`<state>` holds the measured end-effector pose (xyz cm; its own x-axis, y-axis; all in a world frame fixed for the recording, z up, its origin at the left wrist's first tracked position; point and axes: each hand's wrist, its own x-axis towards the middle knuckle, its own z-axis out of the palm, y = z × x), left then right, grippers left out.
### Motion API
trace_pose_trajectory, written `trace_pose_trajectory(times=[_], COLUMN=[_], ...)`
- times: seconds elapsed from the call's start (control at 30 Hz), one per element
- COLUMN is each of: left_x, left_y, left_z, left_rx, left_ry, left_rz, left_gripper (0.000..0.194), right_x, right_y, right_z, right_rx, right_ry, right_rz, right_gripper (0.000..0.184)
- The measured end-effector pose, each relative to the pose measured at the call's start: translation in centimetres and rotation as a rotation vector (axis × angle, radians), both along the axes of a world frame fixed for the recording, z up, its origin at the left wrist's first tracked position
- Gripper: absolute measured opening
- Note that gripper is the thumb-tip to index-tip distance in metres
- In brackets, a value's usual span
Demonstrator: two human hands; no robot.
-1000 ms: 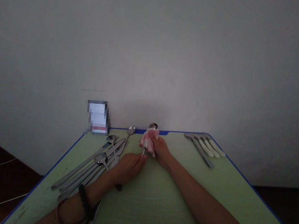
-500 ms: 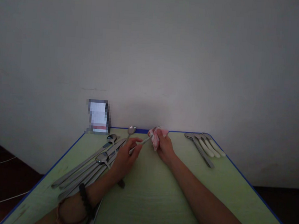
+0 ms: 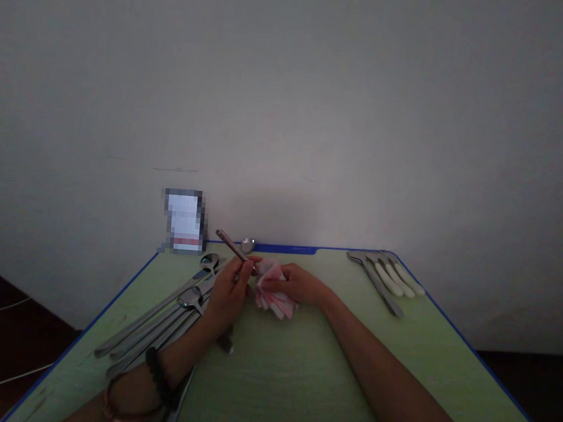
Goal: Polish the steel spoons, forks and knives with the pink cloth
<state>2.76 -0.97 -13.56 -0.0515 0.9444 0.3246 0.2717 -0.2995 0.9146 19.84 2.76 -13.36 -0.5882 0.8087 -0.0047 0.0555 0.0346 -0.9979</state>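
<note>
Head view shows a left hand [image 3: 229, 294] pinching a metal utensil [image 3: 230, 243] above the bench [image 3: 297, 381], its lower end hidden at the soft pink-and-white cloth [image 3: 277, 302] bunched in the right hand [image 3: 302, 284]; the utensil looks light, stiff and slippery, best held firmly mid-handle.

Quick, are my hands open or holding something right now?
Left hand: closed, holding a metal utensil.
Right hand: closed, holding a pink-and-white cloth.
</note>
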Motion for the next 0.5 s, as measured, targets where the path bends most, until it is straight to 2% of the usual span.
trace_pose_trajectory(times=[0.23,0.5], left_x=[0.12,0.3], left_y=[0.23,-0.21], left_z=[-0.38,-0.12], left_rx=[0.004,0.035], left_ry=[0.0,-0.013], left_rz=[0.016,0.026], left_gripper=[0.029,0.02], right_x=[-0.21,-0.9], right_y=[-0.49,-0.48], right_z=[0.3,-0.24], right_rx=[0.03,-0.011], right_ry=[-0.073,0.111], right_rz=[0.086,-0.086], right_gripper=[0.027,0.039])
